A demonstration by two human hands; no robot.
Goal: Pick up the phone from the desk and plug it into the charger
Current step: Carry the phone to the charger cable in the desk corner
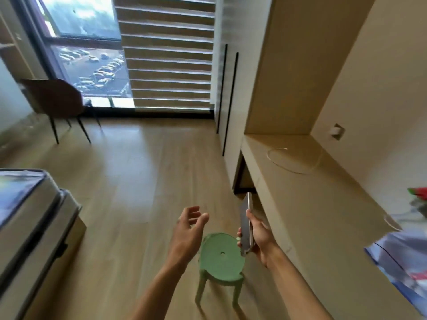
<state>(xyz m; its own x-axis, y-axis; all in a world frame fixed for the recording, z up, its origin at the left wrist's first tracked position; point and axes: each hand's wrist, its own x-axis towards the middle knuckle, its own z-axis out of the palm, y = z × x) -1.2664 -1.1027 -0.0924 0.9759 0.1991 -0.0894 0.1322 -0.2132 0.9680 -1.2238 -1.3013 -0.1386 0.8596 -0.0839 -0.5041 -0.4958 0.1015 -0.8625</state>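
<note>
phone (246, 224) upright, edge-on, in right hand (260, 236), perhaps tilted

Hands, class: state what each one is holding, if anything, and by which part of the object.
The right hand holds the phone by its lower half, grip wrapped around its edges. The left hand is open and holds nothing.

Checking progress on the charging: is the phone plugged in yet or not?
Not plugged in. The phone is held edge-on in the right hand; the cable lies loose on the desk.
</note>
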